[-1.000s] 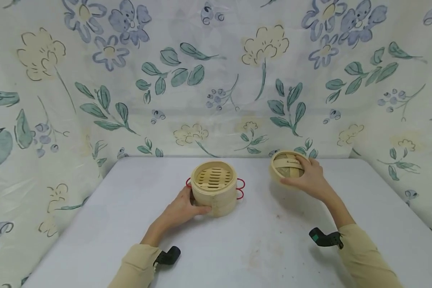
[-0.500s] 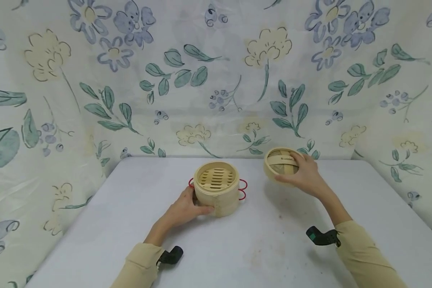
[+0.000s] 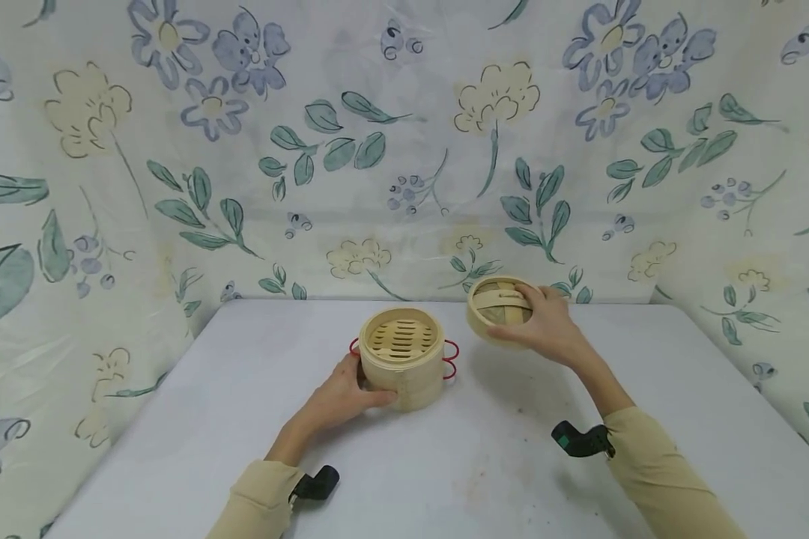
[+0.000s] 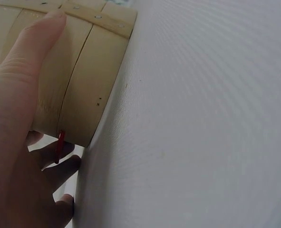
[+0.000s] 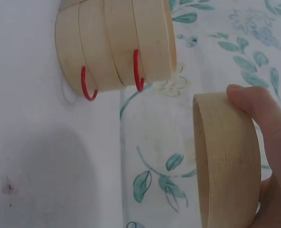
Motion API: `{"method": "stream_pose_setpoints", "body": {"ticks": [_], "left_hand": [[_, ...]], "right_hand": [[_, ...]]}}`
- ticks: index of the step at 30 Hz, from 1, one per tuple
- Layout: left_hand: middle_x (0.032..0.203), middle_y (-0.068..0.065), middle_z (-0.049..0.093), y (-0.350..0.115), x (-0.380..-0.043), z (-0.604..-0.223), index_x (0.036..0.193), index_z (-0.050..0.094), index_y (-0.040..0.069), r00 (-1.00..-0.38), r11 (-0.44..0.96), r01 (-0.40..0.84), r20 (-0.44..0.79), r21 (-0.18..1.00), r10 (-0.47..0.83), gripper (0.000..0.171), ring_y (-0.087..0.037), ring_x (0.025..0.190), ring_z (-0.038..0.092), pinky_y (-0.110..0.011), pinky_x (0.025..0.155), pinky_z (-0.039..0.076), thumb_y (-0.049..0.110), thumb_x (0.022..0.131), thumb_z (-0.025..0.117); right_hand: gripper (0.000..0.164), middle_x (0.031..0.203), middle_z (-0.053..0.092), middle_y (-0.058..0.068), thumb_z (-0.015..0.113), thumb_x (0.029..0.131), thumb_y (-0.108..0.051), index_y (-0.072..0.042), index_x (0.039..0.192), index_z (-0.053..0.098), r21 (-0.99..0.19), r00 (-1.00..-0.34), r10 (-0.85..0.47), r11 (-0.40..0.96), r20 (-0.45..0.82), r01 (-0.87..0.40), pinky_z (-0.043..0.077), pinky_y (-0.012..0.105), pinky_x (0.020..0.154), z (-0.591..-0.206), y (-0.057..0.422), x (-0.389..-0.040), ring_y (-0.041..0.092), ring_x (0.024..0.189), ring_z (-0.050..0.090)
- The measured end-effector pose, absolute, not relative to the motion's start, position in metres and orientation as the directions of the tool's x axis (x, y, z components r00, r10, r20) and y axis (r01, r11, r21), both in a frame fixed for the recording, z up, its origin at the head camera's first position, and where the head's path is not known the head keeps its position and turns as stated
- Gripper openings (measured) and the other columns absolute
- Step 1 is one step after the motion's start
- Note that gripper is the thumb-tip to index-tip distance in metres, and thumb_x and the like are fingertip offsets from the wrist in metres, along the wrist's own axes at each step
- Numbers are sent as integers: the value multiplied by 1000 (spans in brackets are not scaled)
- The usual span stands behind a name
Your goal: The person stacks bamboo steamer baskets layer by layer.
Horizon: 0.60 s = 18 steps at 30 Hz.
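A round two-tier bamboo steamer (image 3: 418, 382) stands on the table, its slotted inner base showing from above. Red loop handles (image 3: 451, 349) stick out at its sides. My left hand (image 3: 342, 391) grips the steamer at its left side, thumb (image 4: 40, 35) across the front wall and fingers round the back, near a red loop. In my right hand (image 3: 546, 326) is the domed bamboo lid (image 3: 495, 308), held by its rim, raised above the table and tilted, to the right of the steamer. The right wrist view shows the lid (image 5: 230, 161) apart from the steamer (image 5: 116, 42).
The white table (image 3: 445, 479) carries small dark specks and a faint brownish stain (image 3: 475, 483). A floral curtain (image 3: 404, 150) rises behind the table's back edge and along both sides. Black wrist cameras (image 3: 583, 439) sit at both cuffs.
My right hand has carried the lid leftward, closer to the steamer. The left hand keeps its grip, and the steamer stays in place.
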<state>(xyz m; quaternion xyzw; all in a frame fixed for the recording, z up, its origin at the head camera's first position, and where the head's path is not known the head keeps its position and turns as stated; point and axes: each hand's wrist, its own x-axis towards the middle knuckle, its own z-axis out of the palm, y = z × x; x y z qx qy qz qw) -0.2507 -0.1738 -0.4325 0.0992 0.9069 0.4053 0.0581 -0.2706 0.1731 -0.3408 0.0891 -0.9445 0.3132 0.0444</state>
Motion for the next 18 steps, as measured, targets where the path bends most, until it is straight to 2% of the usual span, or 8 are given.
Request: {"method": "stream_pose_setpoints", "body": {"ticks": [7, 18], "left_hand": [[147, -19, 40, -175, -251, -434, 150, 27, 2, -973, 656, 137, -24, 742, 230, 110, -33, 140, 37, -54, 113, 31, 59, 72, 81], [145, -21, 41, -176, -252, -436, 150, 27, 0, -971, 663, 152, -13, 733, 237, 111, -34, 138, 37, -54, 112, 33, 58, 73, 80]], "right_hand": [[98, 148, 27, 31, 75, 78, -55, -6, 152, 34, -603, -976, -163, 768, 143, -216, 35, 65, 101, -336, 157, -273, 45, 136, 26], [99, 149, 28, 29, 75, 77, -56, -9, 153, 34, -600, -973, -185, 766, 136, -229, 37, 64, 100, -332, 132, -276, 44, 135, 30]]}}
